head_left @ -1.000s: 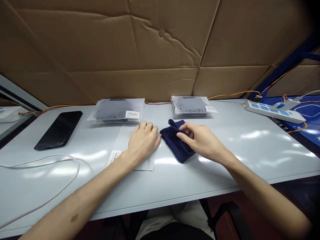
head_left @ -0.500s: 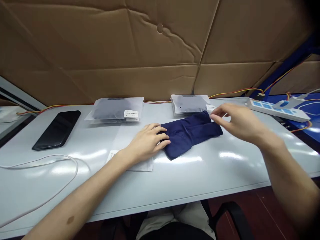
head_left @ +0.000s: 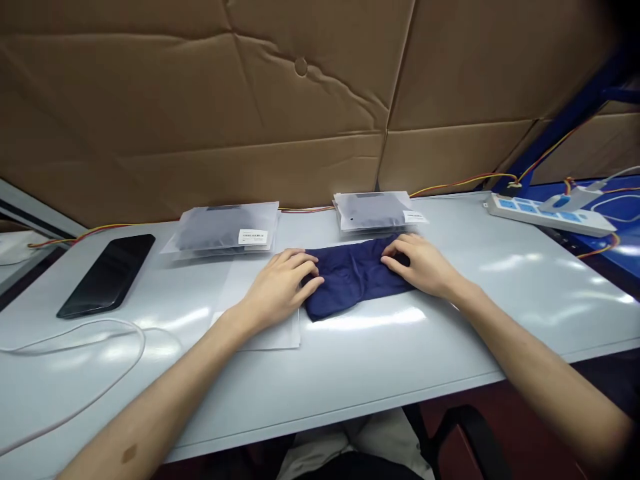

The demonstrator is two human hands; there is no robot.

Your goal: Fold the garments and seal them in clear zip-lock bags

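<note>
The left hand (head_left: 280, 283) and right hand (head_left: 417, 265) rest on the navy cloth (head_left: 356, 280) with fingers slightly curled, pressing down; neither hand is clenched or pinching. The cloth lies flat and folded on the desk (head_left: 450, 333), between the two hands. It appears light, soft and limp, so it will likely slip and lose its fold unless supported. Take hold at both ends, with the fingers under the folded edge. Under the left hand, left of the cloth, lies a clear film (head_left: 265, 333). Behind the cloth are two sealed bags (head_left: 225, 228). Further left is a phone (head_left: 106, 275); further right, a power strip (head_left: 550, 215).
</note>
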